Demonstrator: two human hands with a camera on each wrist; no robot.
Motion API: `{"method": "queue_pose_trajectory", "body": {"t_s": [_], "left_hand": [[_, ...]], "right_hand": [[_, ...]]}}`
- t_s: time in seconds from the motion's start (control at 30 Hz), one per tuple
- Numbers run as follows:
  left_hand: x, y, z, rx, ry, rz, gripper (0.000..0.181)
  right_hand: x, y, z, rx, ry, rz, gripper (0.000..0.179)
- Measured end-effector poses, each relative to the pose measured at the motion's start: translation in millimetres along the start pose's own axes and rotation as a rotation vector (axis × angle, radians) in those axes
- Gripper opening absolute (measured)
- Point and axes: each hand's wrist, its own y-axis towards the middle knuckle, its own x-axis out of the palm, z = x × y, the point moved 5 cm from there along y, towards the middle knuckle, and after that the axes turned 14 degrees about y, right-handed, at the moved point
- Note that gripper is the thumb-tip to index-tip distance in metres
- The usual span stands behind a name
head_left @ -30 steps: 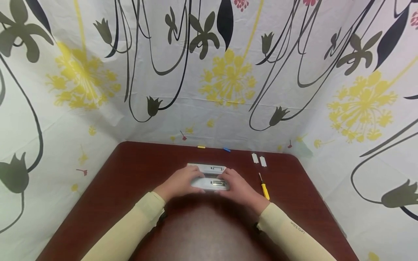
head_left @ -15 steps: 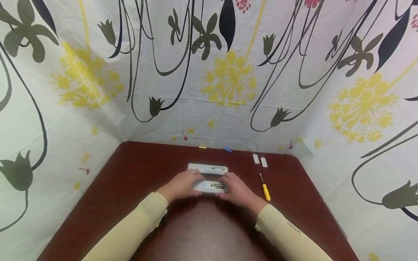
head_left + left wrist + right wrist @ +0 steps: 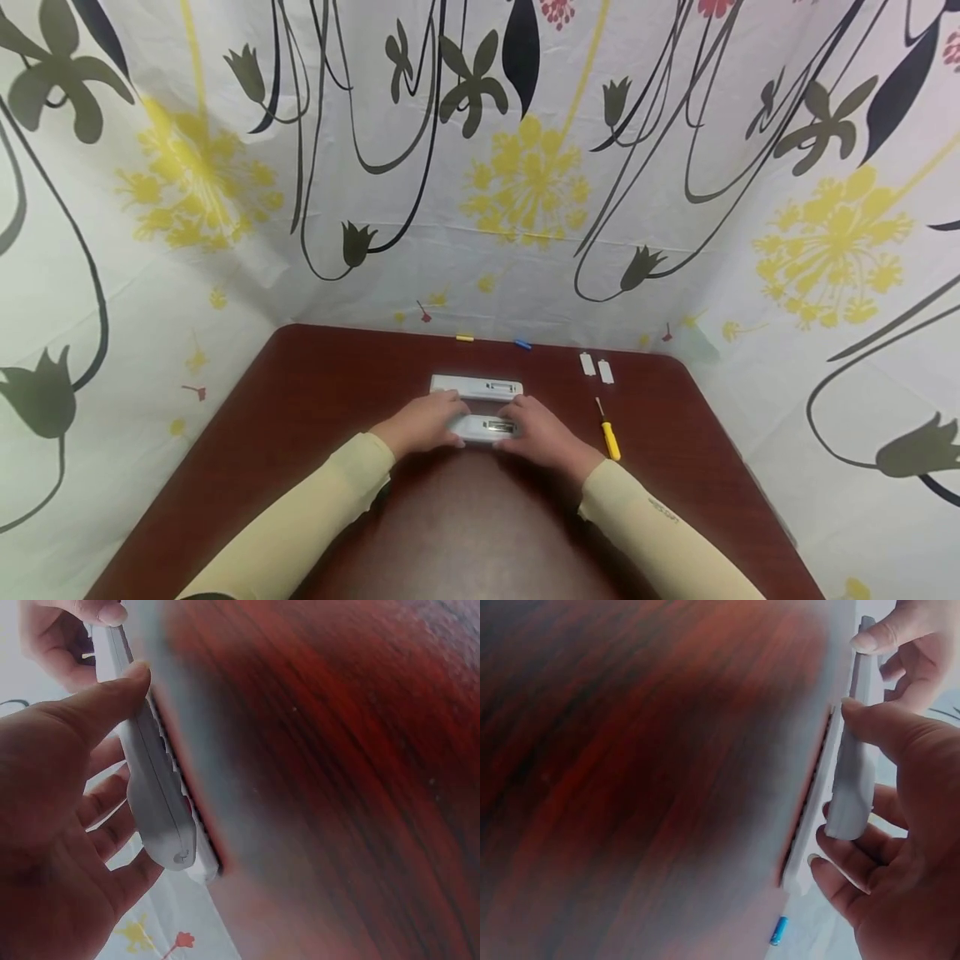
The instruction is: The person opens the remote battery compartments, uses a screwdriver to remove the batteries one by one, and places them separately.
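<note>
Both hands hold one white remote control [image 3: 482, 428] between them, its back with an uncovered battery compartment facing up in the head view. My left hand [image 3: 423, 422] grips its left end, with the thumb on the near long edge and the fingers on the far one. At the other end, my right hand [image 3: 542, 432] pinches it the same way. In the left wrist view the remote [image 3: 156, 784] appears raised off the table, edge-on. A second white remote [image 3: 468, 387] lies just behind, also back up with its battery compartment uncovered.
Right of the hands lies a yellow-handled screwdriver [image 3: 611, 437]. Behind it are two white battery covers [image 3: 587, 364]. A yellow battery [image 3: 465, 338] and a blue battery [image 3: 522, 343] lie near the far edge of the dark red table [image 3: 345, 367]. A patterned cloth [image 3: 420, 275] encloses it.
My view has shifted slightly. The hands have drawn back a little from the rear remote, so more of it shows. Both still hold the near remote.
</note>
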Motion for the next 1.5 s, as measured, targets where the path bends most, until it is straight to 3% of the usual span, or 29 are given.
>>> {"method": "queue_pose_trajectory", "body": {"t_s": [0.73,1.5], "left_hand": [[9.3,5.9,0.9,-0.030,0.003,-0.031,0.046],[14.3,6.2,1.2,-0.007,-0.011,-0.023,0.043]], "right_hand": [[7,5.7,9,0.075,0.013,-0.043,0.047],[11,5.9,11,0.099,0.014,-0.048,0.047]]}}
